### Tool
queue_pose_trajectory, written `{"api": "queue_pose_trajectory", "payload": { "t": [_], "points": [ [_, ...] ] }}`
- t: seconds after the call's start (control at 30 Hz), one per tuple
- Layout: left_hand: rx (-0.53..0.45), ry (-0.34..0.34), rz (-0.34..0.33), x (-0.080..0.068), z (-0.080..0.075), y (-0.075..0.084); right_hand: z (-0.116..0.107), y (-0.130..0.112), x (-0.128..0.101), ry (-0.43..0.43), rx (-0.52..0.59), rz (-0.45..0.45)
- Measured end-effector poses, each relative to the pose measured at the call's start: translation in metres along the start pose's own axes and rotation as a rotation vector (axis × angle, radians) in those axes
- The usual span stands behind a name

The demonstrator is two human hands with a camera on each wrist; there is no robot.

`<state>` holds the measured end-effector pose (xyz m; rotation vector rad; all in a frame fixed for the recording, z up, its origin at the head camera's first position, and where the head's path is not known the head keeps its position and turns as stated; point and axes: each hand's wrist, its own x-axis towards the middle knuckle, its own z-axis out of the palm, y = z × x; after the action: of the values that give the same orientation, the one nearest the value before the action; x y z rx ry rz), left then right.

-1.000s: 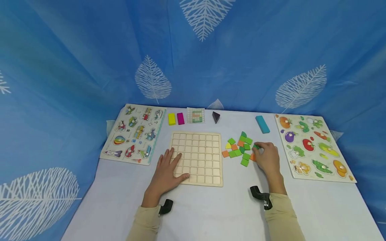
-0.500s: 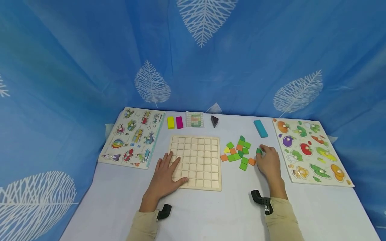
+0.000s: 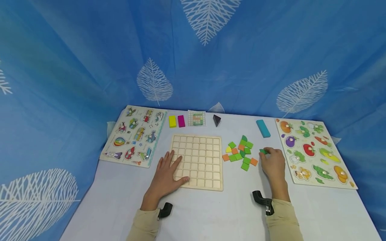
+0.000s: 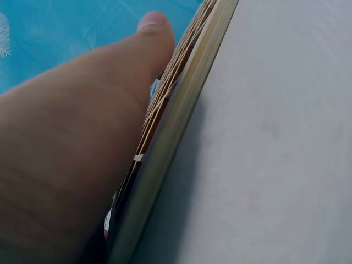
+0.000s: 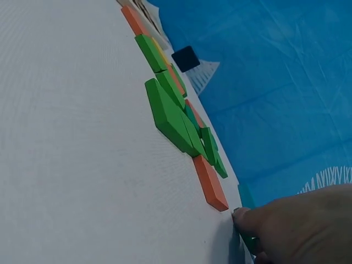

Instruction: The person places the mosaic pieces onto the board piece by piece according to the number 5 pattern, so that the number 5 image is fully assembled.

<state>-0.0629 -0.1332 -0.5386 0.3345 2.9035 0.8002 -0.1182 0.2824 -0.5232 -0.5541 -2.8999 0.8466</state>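
Observation:
My left hand (image 3: 165, 175) lies flat with fingers spread over the left edge of a square wooden grid board (image 3: 199, 163). In the left wrist view its thumb (image 4: 157, 41) reaches over the board's edge (image 4: 173, 137). My right hand (image 3: 273, 166) pinches a dark green tile with a curved side (image 3: 263, 151) between thumb and fingers, just right of the loose tiles. Most of that tile is hidden by the hand in the right wrist view. The loose pile holds several green tiles (image 3: 238, 156), several orange tiles (image 3: 254, 162) and a yellow one (image 3: 228, 149).
A vehicle puzzle board (image 3: 132, 135) lies at left, a vegetable puzzle board (image 3: 313, 152) at right. Along the back are a yellow block (image 3: 172, 121), a magenta block (image 3: 181, 121), a pattern card (image 3: 196, 118), a dark triangular block (image 3: 216, 120) and a blue block (image 3: 263, 129).
My right hand has drawn the dark green tile to the right, away from the orange tile at the pile's edge. The left hand stays on the board.

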Motion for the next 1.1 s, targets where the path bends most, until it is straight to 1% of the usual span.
{"api": "queue_pose_trajectory", "payload": {
  "t": [0.1,0.2,0.3,0.4,0.5,0.6,0.73,0.83,0.93,1.1],
  "points": [
    [0.006,-0.013,0.004,-0.001,0.0,0.0,0.002,0.0,0.0,0.009,0.008,-0.005],
    [0.013,-0.022,0.012,-0.002,-0.001,-0.001,0.002,-0.004,0.001,0.015,0.021,-0.03],
    [0.023,-0.025,0.01,-0.002,-0.001,-0.002,0.005,-0.017,0.003,0.007,0.027,-0.1],
    [0.022,-0.017,0.008,-0.001,-0.001,-0.002,0.011,-0.042,0.004,-0.034,0.03,-0.219],
    [0.012,0.004,0.024,-0.001,0.0,-0.002,0.024,-0.071,0.0,-0.095,0.017,-0.353],
    [0.005,0.014,0.04,-0.001,0.001,-0.001,0.044,-0.101,-0.007,-0.172,0.002,-0.483],
    [0.006,0.011,0.04,0.0,-0.001,-0.001,0.075,-0.141,-0.017,-0.279,0.0,-0.637],
    [0.012,0.014,0.032,-0.001,-0.002,0.0,0.094,-0.165,-0.022,-0.347,-0.018,-0.719],
    [0.033,0.011,0.03,-0.001,-0.001,-0.001,0.107,-0.181,-0.025,-0.384,-0.038,-0.748],
    [0.038,0.008,0.038,-0.001,-0.001,-0.002,0.115,-0.191,-0.025,-0.388,-0.038,-0.737]
  ]
}}
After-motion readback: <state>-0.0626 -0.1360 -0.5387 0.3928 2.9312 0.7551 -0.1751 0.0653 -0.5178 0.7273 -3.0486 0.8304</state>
